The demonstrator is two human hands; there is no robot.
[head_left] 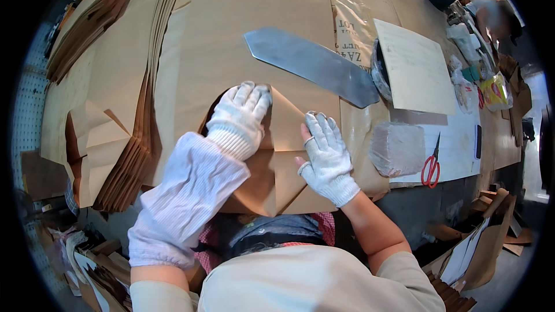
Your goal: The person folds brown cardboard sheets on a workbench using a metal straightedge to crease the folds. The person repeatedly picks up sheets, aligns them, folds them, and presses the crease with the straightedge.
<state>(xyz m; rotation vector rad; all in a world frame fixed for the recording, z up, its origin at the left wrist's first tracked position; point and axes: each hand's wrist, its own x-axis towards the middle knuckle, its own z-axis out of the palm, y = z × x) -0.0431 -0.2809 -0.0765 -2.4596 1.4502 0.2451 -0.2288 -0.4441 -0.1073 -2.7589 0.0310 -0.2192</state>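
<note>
Gloved hands flat on a folded brown paper piece at the worktop's near edge.

The folded paper piece lies just short of the long metal blade, its creases forming triangular flaps. The left hand and right hand both rest spread open on it, grasping nothing. Left of the blade stands a stack of folded paper; right of it lie red scissors. Bare worktop stretches beyond the blade.
</note>
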